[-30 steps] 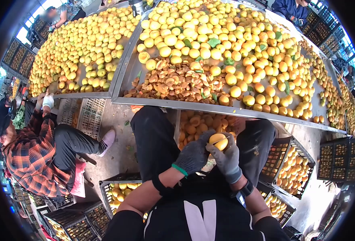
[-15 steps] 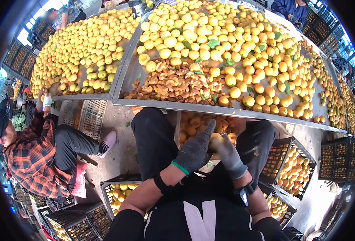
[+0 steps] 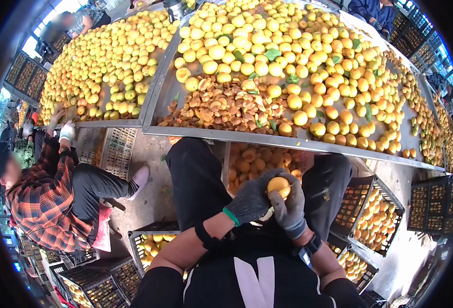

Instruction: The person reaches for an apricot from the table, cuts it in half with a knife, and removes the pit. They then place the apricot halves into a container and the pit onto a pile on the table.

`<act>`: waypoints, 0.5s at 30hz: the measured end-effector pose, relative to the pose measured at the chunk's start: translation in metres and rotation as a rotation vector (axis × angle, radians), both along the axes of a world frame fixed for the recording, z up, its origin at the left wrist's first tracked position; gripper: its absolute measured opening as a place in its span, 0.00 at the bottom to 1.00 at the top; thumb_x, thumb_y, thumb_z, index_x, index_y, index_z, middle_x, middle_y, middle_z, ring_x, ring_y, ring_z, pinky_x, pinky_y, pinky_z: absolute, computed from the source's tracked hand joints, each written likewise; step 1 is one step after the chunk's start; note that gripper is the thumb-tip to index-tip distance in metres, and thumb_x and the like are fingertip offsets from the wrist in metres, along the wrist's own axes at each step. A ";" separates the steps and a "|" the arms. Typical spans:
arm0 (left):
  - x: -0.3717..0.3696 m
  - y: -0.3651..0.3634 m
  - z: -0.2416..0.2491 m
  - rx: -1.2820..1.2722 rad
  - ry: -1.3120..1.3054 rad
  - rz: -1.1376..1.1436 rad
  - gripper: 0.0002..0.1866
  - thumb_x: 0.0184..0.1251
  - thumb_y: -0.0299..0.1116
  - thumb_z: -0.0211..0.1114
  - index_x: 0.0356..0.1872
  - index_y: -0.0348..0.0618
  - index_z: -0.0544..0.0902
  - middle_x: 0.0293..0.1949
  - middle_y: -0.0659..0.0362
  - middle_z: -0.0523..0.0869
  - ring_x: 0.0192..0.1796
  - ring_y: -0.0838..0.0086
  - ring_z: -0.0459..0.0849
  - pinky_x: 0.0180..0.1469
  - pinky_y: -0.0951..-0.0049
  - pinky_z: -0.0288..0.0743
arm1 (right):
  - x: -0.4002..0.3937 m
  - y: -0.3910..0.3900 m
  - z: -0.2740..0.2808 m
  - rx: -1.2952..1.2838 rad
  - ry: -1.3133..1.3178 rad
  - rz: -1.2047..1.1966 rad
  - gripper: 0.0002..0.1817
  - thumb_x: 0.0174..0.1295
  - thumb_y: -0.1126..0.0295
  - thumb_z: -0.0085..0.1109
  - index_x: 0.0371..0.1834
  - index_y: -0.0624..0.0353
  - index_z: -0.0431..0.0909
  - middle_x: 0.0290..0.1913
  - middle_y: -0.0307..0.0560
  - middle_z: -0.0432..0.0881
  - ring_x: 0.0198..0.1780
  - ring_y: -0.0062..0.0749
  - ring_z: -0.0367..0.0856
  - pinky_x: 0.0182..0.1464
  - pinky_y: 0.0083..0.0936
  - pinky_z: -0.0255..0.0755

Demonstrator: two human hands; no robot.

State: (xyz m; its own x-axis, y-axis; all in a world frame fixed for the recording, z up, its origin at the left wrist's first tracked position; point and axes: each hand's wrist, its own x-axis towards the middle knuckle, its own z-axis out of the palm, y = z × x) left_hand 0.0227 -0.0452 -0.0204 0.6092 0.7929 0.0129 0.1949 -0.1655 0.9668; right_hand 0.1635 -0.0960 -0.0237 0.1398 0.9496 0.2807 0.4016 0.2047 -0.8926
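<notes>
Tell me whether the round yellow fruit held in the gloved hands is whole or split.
Whole, as far as shows: the round yellow fruit presents smooth unbroken skin; fingers hide its underside.

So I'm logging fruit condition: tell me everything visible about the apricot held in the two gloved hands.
The apricot is round, yellow-orange and smooth-skinned, and looks whole. It sits low in the view, between the knees, above a crate of halved fruit. The right hand cups it from below; the left hand has its grip on the left side. Its underside is hidden.

The left hand (image 3: 251, 201), flat and raised half a second ago, is curling back around the apricot (image 3: 279, 186), which is showing whole again in the right hand (image 3: 290, 205).
</notes>
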 end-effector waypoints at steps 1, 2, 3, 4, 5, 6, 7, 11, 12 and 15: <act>0.002 0.000 -0.001 -0.044 -0.062 -0.001 0.30 0.58 0.28 0.66 0.64 0.42 0.69 0.57 0.49 0.79 0.60 0.56 0.78 0.61 0.63 0.72 | -0.001 0.002 0.001 0.004 -0.001 0.003 0.25 0.56 0.65 0.66 0.54 0.64 0.70 0.42 0.55 0.79 0.42 0.43 0.81 0.50 0.30 0.75; 0.004 -0.001 -0.007 -0.047 -0.063 0.002 0.30 0.58 0.28 0.66 0.64 0.42 0.69 0.57 0.49 0.79 0.60 0.56 0.78 0.61 0.63 0.72 | -0.003 0.000 0.002 -0.022 0.051 -0.021 0.25 0.55 0.66 0.66 0.54 0.64 0.70 0.42 0.55 0.79 0.43 0.43 0.81 0.50 0.30 0.75; 0.006 0.001 -0.016 0.044 -0.001 0.022 0.30 0.56 0.28 0.67 0.63 0.44 0.70 0.54 0.49 0.81 0.56 0.54 0.80 0.56 0.62 0.75 | -0.004 0.002 0.003 -0.042 0.103 -0.041 0.25 0.54 0.67 0.66 0.54 0.64 0.71 0.42 0.55 0.79 0.43 0.43 0.81 0.50 0.31 0.75; 0.007 0.002 -0.024 0.131 0.062 0.041 0.30 0.54 0.29 0.68 0.61 0.46 0.72 0.52 0.49 0.83 0.52 0.53 0.83 0.51 0.60 0.77 | -0.003 0.002 0.001 -0.041 0.102 -0.035 0.25 0.54 0.67 0.66 0.54 0.64 0.71 0.42 0.55 0.79 0.43 0.43 0.81 0.50 0.31 0.75; 0.007 0.001 -0.032 0.132 0.061 0.044 0.30 0.54 0.29 0.68 0.61 0.46 0.72 0.52 0.49 0.83 0.52 0.53 0.83 0.51 0.60 0.77 | -0.002 0.002 -0.002 -0.036 0.106 -0.040 0.25 0.53 0.68 0.67 0.54 0.64 0.71 0.43 0.55 0.79 0.43 0.42 0.81 0.50 0.31 0.74; 0.008 0.000 -0.036 0.176 0.065 0.027 0.29 0.55 0.29 0.68 0.61 0.46 0.72 0.50 0.49 0.83 0.52 0.52 0.83 0.51 0.60 0.77 | -0.001 0.002 -0.003 -0.031 0.111 -0.045 0.25 0.53 0.70 0.67 0.54 0.65 0.71 0.44 0.54 0.80 0.43 0.41 0.81 0.50 0.31 0.74; 0.008 0.000 -0.040 0.221 0.068 0.009 0.28 0.55 0.29 0.67 0.60 0.45 0.72 0.49 0.50 0.84 0.52 0.52 0.83 0.51 0.60 0.77 | -0.002 0.003 -0.003 -0.027 0.110 -0.043 0.25 0.53 0.70 0.67 0.54 0.65 0.71 0.44 0.54 0.80 0.43 0.41 0.81 0.50 0.31 0.74; 0.008 0.005 -0.033 0.328 -0.015 0.049 0.26 0.57 0.28 0.66 0.59 0.43 0.72 0.43 0.52 0.85 0.43 0.59 0.87 0.44 0.64 0.80 | -0.005 0.008 -0.002 -0.071 0.186 -0.013 0.24 0.58 0.71 0.63 0.56 0.65 0.68 0.45 0.50 0.77 0.44 0.31 0.79 0.49 0.25 0.74; 0.004 0.010 -0.010 -0.188 -0.011 -0.005 0.25 0.58 0.28 0.66 0.59 0.43 0.72 0.39 0.54 0.85 0.37 0.66 0.87 0.37 0.69 0.79 | -0.006 0.011 -0.003 -0.158 0.293 -0.017 0.21 0.62 0.71 0.59 0.57 0.64 0.67 0.45 0.46 0.75 0.43 0.25 0.77 0.47 0.21 0.73; 0.004 0.009 0.001 -0.666 -0.048 -0.050 0.25 0.60 0.29 0.65 0.60 0.43 0.71 0.33 0.59 0.83 0.27 0.78 0.83 0.27 0.78 0.75 | -0.005 0.016 -0.010 -0.276 0.469 0.027 0.21 0.63 0.69 0.61 0.55 0.64 0.67 0.44 0.45 0.77 0.42 0.23 0.77 0.46 0.20 0.74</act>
State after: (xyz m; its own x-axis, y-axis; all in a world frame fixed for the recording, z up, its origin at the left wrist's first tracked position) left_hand 0.0270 -0.0362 -0.0190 0.6561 0.6119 -0.4417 0.1568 0.4620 0.8729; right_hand 0.1585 -0.0801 -0.0334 0.1651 0.9841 -0.0658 -0.0543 -0.0575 -0.9969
